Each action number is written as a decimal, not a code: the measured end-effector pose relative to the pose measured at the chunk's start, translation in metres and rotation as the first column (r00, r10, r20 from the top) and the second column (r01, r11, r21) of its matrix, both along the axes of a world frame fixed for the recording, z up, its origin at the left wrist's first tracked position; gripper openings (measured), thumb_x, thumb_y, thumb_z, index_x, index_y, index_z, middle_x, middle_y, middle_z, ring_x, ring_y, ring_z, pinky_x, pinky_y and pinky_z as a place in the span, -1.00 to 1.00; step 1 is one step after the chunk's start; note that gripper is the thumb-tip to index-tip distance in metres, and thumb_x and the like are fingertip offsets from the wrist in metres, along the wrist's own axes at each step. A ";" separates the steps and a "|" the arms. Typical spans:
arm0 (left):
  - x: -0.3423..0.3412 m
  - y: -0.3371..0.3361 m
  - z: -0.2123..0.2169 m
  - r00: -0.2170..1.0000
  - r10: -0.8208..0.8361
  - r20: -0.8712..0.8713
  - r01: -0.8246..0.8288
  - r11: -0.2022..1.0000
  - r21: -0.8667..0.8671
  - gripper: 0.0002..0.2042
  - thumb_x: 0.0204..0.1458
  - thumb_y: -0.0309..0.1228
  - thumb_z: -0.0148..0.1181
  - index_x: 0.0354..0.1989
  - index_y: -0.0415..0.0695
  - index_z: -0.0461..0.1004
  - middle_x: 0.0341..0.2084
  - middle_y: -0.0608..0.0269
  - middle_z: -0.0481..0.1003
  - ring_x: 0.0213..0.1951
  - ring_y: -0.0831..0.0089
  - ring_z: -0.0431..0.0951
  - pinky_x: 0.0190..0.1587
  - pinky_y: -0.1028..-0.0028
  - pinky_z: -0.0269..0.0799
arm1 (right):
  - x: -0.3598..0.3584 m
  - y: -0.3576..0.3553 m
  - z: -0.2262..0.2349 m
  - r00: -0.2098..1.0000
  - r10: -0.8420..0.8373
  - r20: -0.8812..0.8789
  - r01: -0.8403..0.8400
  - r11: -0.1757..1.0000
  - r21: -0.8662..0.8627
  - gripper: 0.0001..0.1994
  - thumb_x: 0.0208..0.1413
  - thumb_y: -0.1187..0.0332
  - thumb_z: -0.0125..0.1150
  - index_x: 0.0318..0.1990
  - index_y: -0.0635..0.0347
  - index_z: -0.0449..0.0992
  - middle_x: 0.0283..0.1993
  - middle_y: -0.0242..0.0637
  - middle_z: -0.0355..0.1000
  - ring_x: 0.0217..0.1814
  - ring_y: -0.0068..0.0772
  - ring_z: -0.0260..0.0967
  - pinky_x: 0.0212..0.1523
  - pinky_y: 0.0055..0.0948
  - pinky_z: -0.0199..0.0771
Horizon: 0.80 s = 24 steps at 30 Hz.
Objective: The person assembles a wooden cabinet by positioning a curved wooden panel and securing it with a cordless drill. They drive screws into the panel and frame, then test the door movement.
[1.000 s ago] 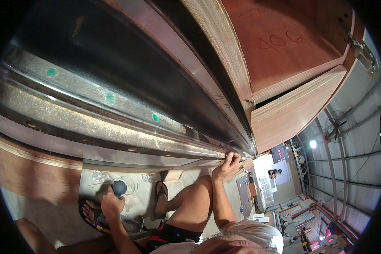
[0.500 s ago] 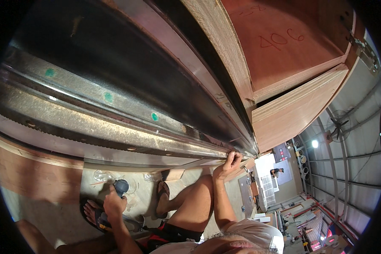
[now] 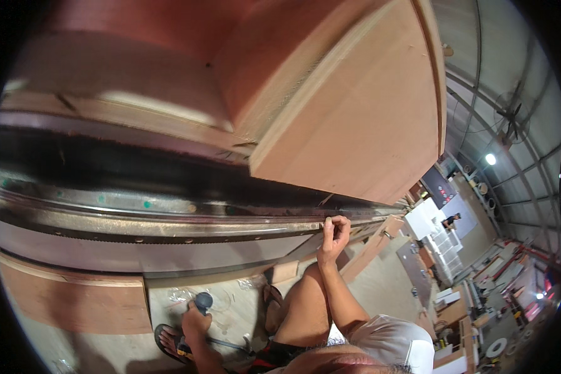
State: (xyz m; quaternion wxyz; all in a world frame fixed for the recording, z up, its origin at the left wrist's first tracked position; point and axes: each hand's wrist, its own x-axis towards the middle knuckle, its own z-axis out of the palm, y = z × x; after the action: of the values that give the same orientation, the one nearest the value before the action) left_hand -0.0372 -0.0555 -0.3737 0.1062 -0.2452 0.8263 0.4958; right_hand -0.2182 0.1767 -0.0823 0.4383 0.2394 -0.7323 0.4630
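My right hand is raised to the outer edge of a long metal rail, its fingers curled and pinched against it. Whether anything small sits between the fingertips I cannot make out. Holes and a toothed lower edge run along the rail, with green dots on the strip behind. Low at the left, my left hand is closed round a dark power tool with a rounded end, perhaps a drill. The rest of that tool is mostly hidden by the hand.
A pale plywood panel juts out above the rail. At lower left stands a plywood board. My sandalled feet are on the floor beside a small wood block. Far right, another person is near white panels.
My view has shifted, bringing the plywood panel lower and farther left across the rail. Both hands appear a little lower in the picture; the left still grips the tool, the right stays against the rail.
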 end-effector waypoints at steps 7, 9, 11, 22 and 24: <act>-0.014 0.011 -0.003 0.975 -0.184 0.129 0.194 0.978 -0.073 -0.12 -0.13 -0.10 0.34 0.34 -0.31 0.13 -0.06 -0.32 0.53 0.03 -0.14 0.54 0.10 0.10 0.47 | 0.004 0.006 0.017 0.994 0.038 -0.106 -0.040 0.999 -0.015 -0.39 0.12 0.47 0.30 0.30 0.15 0.15 -0.07 -0.35 0.14 -0.18 -0.59 0.10 -0.24 -0.62 0.23; -0.016 0.015 -0.002 0.951 -0.250 0.181 0.269 0.959 -0.093 -0.07 -0.12 -0.06 0.33 0.38 -0.32 0.06 -0.01 -0.32 0.51 0.07 -0.14 0.52 0.15 0.13 0.43 | 0.005 0.005 0.024 0.984 0.100 -0.145 -0.107 0.993 -0.042 -0.29 0.09 0.51 0.30 0.37 0.17 0.07 -0.08 -0.32 0.14 -0.23 -0.57 0.11 -0.27 -0.60 0.24; -0.016 0.021 -0.001 0.932 -0.297 0.209 0.323 0.941 -0.103 -0.04 -0.11 -0.01 0.32 0.39 -0.32 0.04 0.01 -0.32 0.50 0.09 -0.14 0.51 0.17 0.14 0.42 | 0.005 0.009 0.032 0.979 0.116 -0.169 -0.123 0.992 -0.032 -0.21 0.07 0.52 0.31 0.42 0.19 0.00 -0.10 -0.29 0.15 -0.27 -0.56 0.11 -0.30 -0.59 0.24; -0.009 0.046 -0.014 0.908 -0.350 0.232 0.384 0.915 -0.125 -0.01 -0.06 0.12 0.31 0.43 -0.20 -0.02 0.06 -0.31 0.47 0.14 -0.13 0.47 0.20 0.15 0.37 | 0.004 0.029 0.049 0.997 0.073 0.016 -0.074 0.996 0.057 -0.07 0.04 0.53 0.31 0.51 0.23 -0.14 -0.10 -0.18 0.19 -0.38 -0.51 0.18 -0.31 -0.51 0.34; -0.013 0.051 0.003 0.894 -0.365 0.261 0.406 0.906 -0.122 -0.02 -0.03 0.08 0.29 0.46 -0.18 -0.07 0.08 -0.29 0.46 0.15 -0.12 0.47 0.21 0.15 0.36 | 0.001 0.030 0.051 0.998 0.066 -0.019 -0.065 0.998 0.021 -0.06 0.03 0.54 0.30 0.52 0.22 -0.17 -0.09 -0.18 0.18 -0.38 -0.52 0.17 -0.31 -0.52 0.33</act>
State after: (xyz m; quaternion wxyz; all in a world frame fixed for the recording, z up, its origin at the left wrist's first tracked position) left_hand -0.0500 -0.0040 -0.3705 0.2768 -0.1403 0.8802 0.3591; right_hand -0.2176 0.2071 -0.0310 0.4278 0.2723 -0.7243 0.4671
